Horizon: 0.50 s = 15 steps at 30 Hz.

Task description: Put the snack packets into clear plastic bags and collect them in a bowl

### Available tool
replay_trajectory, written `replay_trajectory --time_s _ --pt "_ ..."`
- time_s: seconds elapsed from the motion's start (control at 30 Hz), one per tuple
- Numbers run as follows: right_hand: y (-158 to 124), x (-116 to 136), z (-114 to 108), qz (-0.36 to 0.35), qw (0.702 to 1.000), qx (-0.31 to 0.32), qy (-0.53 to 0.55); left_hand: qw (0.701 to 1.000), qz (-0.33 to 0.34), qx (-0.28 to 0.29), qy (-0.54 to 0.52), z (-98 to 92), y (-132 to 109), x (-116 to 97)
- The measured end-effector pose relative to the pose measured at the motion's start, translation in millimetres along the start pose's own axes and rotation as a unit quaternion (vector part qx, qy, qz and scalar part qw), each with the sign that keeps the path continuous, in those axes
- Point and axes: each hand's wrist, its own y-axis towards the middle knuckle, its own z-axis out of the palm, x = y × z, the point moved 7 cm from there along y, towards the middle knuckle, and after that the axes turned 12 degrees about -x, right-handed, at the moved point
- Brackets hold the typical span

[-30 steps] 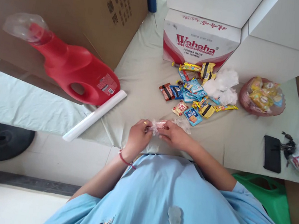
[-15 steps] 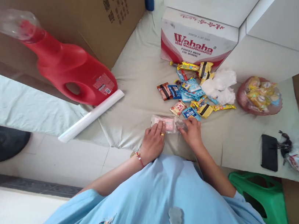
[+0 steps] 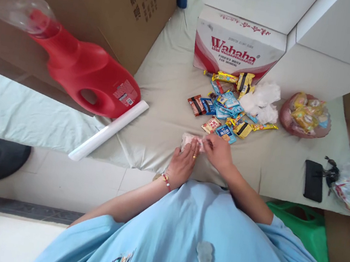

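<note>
A small pink packet in clear plastic wrap [image 3: 188,138] lies near the front edge of the cloth-covered surface. My left hand [image 3: 183,161] rests on it, fingers stretched out and pressing it down from above. My right hand [image 3: 219,151] is closed in a pinch at the packet's right end, where the clear wrap is gathered in close to the pink part. The hands partly cover the packet, and the pinched bit of wrap is mostly hidden. Just beyond the hands lie a blue snack packet [image 3: 226,133] and a cream-and-red packet [image 3: 211,124].
More snack packets [image 3: 229,102] and crumpled white plastic [image 3: 260,102] lie before a Wahaha carton [image 3: 238,49]. A pink bowl [image 3: 304,127] holds wrapped snacks. At left are a red jug [image 3: 94,76] and a white roll [image 3: 110,130]; at right, a black phone [image 3: 314,181].
My right hand has moved left, bringing the loose end of the clear wrap in toward the pink part. My left hand stays on the packet. The view has shifted slightly.
</note>
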Motion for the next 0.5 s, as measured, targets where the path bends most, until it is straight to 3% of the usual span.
replay_trajectory --time_s 0.1,0.17,0.23,0.37,0.43,0.5 --pt "4 25 25 -0.005 0.993 0.079 -0.087 0.998 0.006 0.000 -0.058 0.8 1 0" --pt "2 31 34 -0.005 0.991 0.094 -0.095 0.993 -0.016 -0.019 -0.112 -1.1 1 8" --pt "-1 30 38 -0.015 0.995 0.081 -0.062 0.979 -0.034 -0.065 -0.190 -6.7 -2 19" --pt "-7 14 38 -0.030 0.999 0.033 0.030 0.921 -0.078 -0.183 -0.336 -15.4 -16 43" --pt "-7 7 38 -0.029 0.997 0.012 0.068 0.910 -0.102 -0.201 -0.347 -11.9 -20 48" --pt "-5 5 37 -0.018 0.995 -0.006 0.102 0.923 -0.103 -0.186 -0.320 -6.6 -16 45"
